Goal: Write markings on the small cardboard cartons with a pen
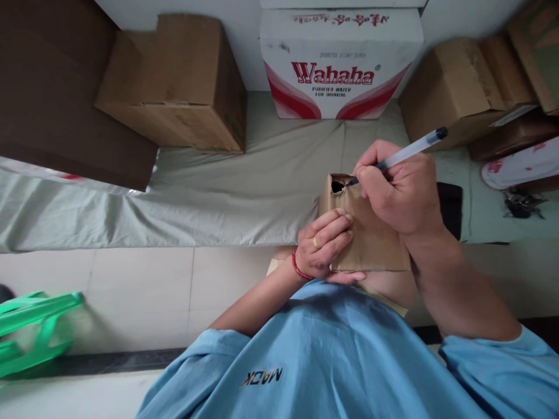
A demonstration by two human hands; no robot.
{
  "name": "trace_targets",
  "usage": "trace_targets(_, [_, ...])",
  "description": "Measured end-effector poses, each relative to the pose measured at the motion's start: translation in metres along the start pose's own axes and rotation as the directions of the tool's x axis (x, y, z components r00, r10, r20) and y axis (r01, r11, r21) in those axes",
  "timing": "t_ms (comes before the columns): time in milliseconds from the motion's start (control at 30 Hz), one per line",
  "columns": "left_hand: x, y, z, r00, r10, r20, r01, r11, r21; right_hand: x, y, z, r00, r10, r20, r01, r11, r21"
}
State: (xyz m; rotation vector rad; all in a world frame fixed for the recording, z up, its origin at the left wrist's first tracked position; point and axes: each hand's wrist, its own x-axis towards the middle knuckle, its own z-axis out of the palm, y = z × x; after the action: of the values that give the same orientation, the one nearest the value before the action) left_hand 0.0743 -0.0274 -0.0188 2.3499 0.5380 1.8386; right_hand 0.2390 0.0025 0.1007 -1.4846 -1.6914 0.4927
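Observation:
A small brown cardboard box [375,241] rests on my lap, close against my blue shirt. Near its far left corner is a ragged dark hole [338,186] with pen lines around the rim. My left hand [325,244] grips the box's left side, fingers on top and thumb at the near edge. In my right hand [395,192] a pen [413,149] with a clear barrel and dark end is pinched. Its tip meets the cardboard just right of the hole. The box's underside is hidden.
A cloth-covered surface [227,203] runs ahead of me. On it stand a white Wahaba water carton [340,64], brown boxes [187,75] at left, more boxes [454,87] at right, a dark flat object [450,209] and keys [522,203]. A green plastic item [39,320] is at lower left.

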Motion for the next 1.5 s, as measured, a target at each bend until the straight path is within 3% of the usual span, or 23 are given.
trace_targets(100, [-0.001,0.000,0.000,1.000,-0.004,0.007,0.004,1.000,-0.023,0.000,0.000,0.000,0.999,0.003,0.037,-0.004,0.999,0.035])
trace_targets(267, [0.000,0.000,0.000,1.000,-0.003,0.001,0.003,1.000,-0.015,-0.001,-0.002,0.000,1.000,0.009,-0.001,-0.009,0.999,0.035])
trace_targets(633, [-0.001,-0.001,0.001,1.000,-0.003,-0.009,0.003,1.000,0.004,-0.005,0.000,-0.003,0.986,-0.030,0.162,-0.006,0.976,0.218])
trace_targets(967, [-0.008,-0.003,0.001,1.000,-0.009,0.011,0.009,0.999,-0.044,-0.003,0.000,-0.003,0.975,-0.054,0.216,0.011,0.980,0.198])
trace_targets(1067, [-0.006,-0.002,0.001,1.000,-0.010,0.018,0.010,1.000,0.003,-0.005,-0.003,-0.003,0.986,-0.040,0.162,0.013,0.986,0.164])
trace_targets(1133, [-0.004,-0.002,0.000,1.000,-0.005,0.013,0.004,1.000,0.012,-0.007,0.000,-0.004,1.000,-0.023,0.011,0.020,0.982,0.188])
trace_targets(1233, [-0.002,-0.001,0.000,1.000,0.006,0.006,-0.006,1.000,0.013,-0.014,0.022,-0.009,0.957,0.071,-0.281,0.008,0.963,0.270])
trace_targets(1300, [-0.002,-0.001,0.000,1.000,0.004,0.011,-0.004,0.999,0.033,-0.024,0.051,-0.015,0.915,0.165,-0.367,-0.079,0.968,0.238])
trace_targets(1400, [-0.006,-0.002,0.000,1.000,0.000,0.014,-0.001,0.998,0.069,-0.048,0.104,-0.024,0.915,0.314,-0.253,-0.352,0.928,-0.120])
trace_targets(1433, [-0.008,-0.002,0.000,1.000,-0.005,0.018,0.004,0.998,0.070,-0.057,0.120,-0.025,0.905,0.401,-0.145,-0.426,0.849,-0.313])
trace_targets(1500, [-0.012,-0.003,-0.001,0.999,-0.023,0.037,0.021,0.998,0.057,-0.076,0.147,-0.025,0.816,0.578,0.001,-0.467,0.660,-0.588])
